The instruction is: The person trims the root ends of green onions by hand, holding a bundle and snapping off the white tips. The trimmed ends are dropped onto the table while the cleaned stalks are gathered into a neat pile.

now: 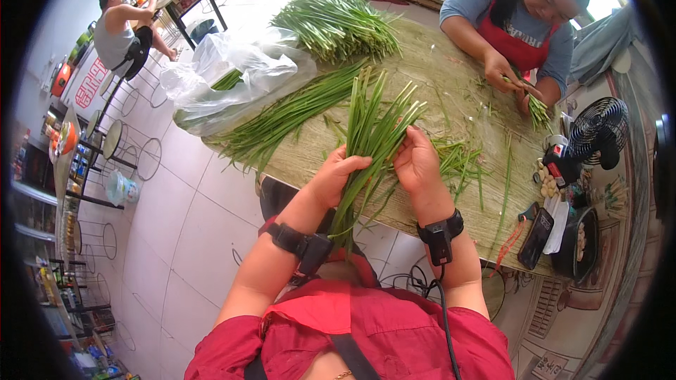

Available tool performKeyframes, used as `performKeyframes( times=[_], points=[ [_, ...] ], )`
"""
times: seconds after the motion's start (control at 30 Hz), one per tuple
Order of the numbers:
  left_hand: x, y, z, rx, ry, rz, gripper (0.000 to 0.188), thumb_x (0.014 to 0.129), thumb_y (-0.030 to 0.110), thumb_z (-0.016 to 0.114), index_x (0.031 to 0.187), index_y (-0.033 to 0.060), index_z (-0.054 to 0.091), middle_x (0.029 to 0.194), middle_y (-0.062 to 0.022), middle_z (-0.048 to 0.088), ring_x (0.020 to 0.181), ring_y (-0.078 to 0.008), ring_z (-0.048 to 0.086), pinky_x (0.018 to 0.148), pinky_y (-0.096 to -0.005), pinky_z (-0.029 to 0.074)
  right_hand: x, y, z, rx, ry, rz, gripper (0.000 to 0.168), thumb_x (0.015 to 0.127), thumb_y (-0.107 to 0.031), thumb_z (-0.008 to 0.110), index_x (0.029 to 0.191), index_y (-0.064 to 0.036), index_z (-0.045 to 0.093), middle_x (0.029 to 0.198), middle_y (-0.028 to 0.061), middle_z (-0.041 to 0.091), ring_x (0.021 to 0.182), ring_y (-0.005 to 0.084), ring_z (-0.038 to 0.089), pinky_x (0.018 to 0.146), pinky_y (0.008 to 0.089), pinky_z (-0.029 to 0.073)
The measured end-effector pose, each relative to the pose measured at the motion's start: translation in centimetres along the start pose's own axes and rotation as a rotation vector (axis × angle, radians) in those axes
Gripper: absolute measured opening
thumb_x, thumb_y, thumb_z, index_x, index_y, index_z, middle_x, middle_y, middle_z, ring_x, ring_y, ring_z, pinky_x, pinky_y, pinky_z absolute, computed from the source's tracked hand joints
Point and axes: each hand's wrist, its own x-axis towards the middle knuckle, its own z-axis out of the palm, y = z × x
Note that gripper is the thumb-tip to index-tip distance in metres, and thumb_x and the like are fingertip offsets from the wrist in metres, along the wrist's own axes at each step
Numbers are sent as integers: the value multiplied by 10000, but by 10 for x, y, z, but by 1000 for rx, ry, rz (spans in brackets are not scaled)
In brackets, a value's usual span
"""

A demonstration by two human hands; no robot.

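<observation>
A bunch of garlic chives [364, 132] stands fanned out above the near edge of the wooden table [422, 68], pale cut ends away from me and green leaves hanging towards my lap. My left hand [338, 174] is closed around its middle, thumb across the front. At the bunch's right side is my right hand [418, 161], its curled fingers against the outer stalks; whether they grip any is hidden. Loose trimmed leaves [457, 161] lie on the table beyond my right hand. Left of the bunch lies a long layer of chives [296, 111].
A big pile of chives [338, 26] sits at the back beside a clear plastic bag [237, 63]. Across the table, a co-worker [512, 26] handles a small bunch. A phone [536, 237], a fan [597, 126] and a black container [578, 245] line the right edge. Another person [124, 26] sits far left.
</observation>
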Motion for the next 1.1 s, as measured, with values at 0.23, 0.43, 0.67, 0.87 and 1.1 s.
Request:
performKeyframes(
  times=[0.23, 0.43, 0.67, 0.87, 1.1],
  points=[
    [-3, 3, 25, -16, 87, 6, 269, 823, 57, 550, 1087, 18, 517, 851, -71, 616, 646, -133, 594, 547, -246, 493, -5, 8, 13, -150, 35, -175, 155, 904, -89, 414, 1028, -41, 495, 950, 60, 588, 836, 175, 580, 761, 342, 485],
    [-1, 1, 6, 172, 45, 84, 171, 804, 48, 573, 968, 29, 528, 766, -87, 602, 517, -116, 510, 473, -223, 419, -2, -4, 10, -451, 186, -304, 106, 884, -127, 496, 916, -52, 564, 836, 44, 616, 773, 129, 582, 679, 264, 471],
    [5, -3, -11, 34, -58, 63, 50, 801, 63, 554, 826, 26, 532, 662, -60, 543, 439, -107, 435, 427, -228, 336, 35, -92, -65, -1082, 367, -822, 139, 876, -170, 505, 880, -39, 553, 708, 49, 604, 556, 97, 530, 522, 249, 428],
    [4, -3, -13, 16, -36, 60, 48, 796, 58, 552, 822, 22, 535, 650, -61, 541, 432, -109, 427, 428, -234, 335, 33, -77, -52, -1001, 292, -708, 190, 856, -215, 547, 917, -36, 545, 767, 36, 607, 629, 113, 551, 560, 253, 432],
    [3, 1, -6, 120, -65, 33, 137, 785, 42, 585, 910, 21, 533, 689, -83, 578, 455, -105, 484, 418, -207, 386, 10, -32, -3, -596, 102, -308, 154, 842, -226, 563, 833, -74, 547, 713, 15, 590, 595, 88, 544, 504, 221, 403]
  ],
)
